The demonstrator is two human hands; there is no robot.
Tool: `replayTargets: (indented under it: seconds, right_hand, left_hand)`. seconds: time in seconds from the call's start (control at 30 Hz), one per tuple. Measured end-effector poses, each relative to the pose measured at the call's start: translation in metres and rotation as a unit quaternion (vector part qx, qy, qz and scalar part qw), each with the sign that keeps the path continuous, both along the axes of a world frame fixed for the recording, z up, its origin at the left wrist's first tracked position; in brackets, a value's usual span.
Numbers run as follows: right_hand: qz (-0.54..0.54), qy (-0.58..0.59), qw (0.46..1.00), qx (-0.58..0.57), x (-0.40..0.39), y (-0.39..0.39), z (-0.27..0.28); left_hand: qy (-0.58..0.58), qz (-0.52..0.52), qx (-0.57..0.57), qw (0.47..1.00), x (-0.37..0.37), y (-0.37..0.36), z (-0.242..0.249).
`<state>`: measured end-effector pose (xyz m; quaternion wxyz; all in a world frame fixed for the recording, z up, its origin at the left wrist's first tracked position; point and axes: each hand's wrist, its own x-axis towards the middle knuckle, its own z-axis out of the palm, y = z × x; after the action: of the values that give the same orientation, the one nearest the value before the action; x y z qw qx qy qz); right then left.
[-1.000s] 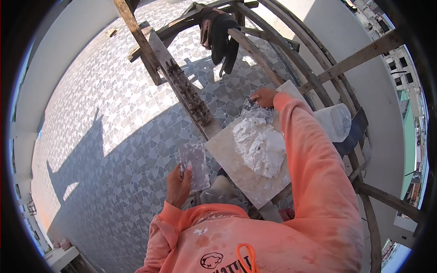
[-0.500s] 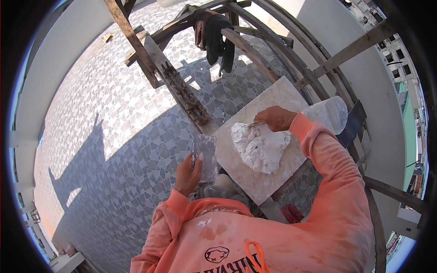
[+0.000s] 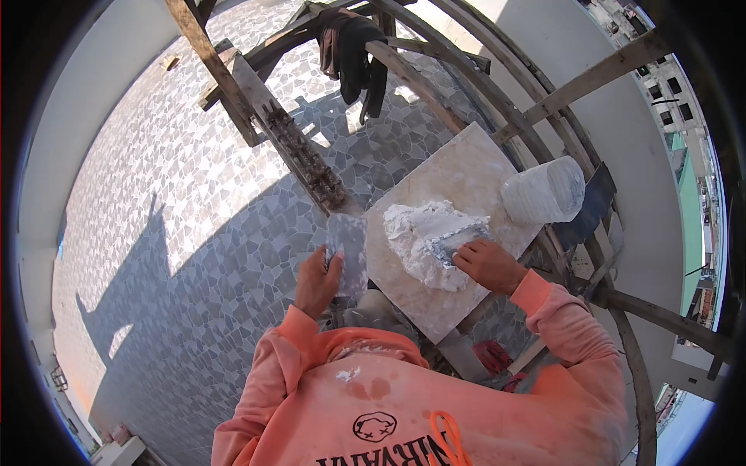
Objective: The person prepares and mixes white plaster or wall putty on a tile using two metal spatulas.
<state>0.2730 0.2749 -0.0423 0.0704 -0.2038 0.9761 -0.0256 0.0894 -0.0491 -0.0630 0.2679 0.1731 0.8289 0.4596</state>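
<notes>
My left hand (image 3: 317,281) is closed around the lower part of a flat grey rectangular blade (image 3: 347,252) with pale smears. This blade stands beside the left corner of a square stone-like board (image 3: 454,171). On the board lies a heap of white plaster (image 3: 416,233). My right hand (image 3: 491,266) grips a plaster-coated putty knife (image 3: 458,239), its blade against the right side of the heap. The fingers cover most of its near edge.
A whitish bucket (image 3: 545,192) stands at the board's right corner, beside a dark sheet (image 3: 588,208). Curved wooden framing (image 3: 536,140) runs along the right. Dark gloves (image 3: 353,58) hang on a beam ahead. A crusted plank (image 3: 299,147) slopes towards the board.
My right hand has moved from the heap's far side to its near right side, and the putty knife has come into view. The plaster has changed shape. My left hand keeps its hold.
</notes>
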Motion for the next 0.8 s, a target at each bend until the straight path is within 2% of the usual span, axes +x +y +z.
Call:
replayTargets:
  seconds: [0.1,0.2,0.27,0.33,0.43,0.53,0.63,0.8]
  right_hand:
    - [-0.073,-0.036,0.994,-0.067,-0.038,0.015,0.032]
    - [-0.135,-0.027,0.982,-0.126,-0.103,0.03,0.026]
    - [-0.171,-0.06,0.968,-0.172,-0.156,0.041,-0.003]
    - [-0.169,-0.102,0.975,-0.1,-0.203,0.049,-0.033]
    - [-0.183,-0.127,0.967,-0.12,-0.238,0.044,-0.066]
    - [-0.153,-0.183,0.967,-0.094,-0.253,0.021,-0.077]
    - [-0.059,-0.233,0.965,-0.11,-0.266,-0.007,-0.099]
    - [0.12,-0.4,0.902,-0.107,-0.284,-0.042,-0.108]
  left_hand:
    - [0.007,0.015,-0.011,1.0,0.002,-0.01,-0.005]
    - [0.001,0.038,-0.019,0.999,0.006,-0.018,-0.002]
    - [-0.005,0.057,-0.019,0.998,0.01,-0.023,0.004]
    - [-0.008,0.078,-0.011,0.997,0.014,-0.029,0.009]
    - [0.02,0.094,-0.034,0.995,0.021,-0.041,0.02]
    - [0.001,0.136,0.0,0.991,0.03,-0.053,0.014]
    - [0.014,0.157,0.023,0.987,0.035,-0.057,0.013]
    - [-0.011,0.154,-0.015,0.988,0.035,-0.053,0.032]
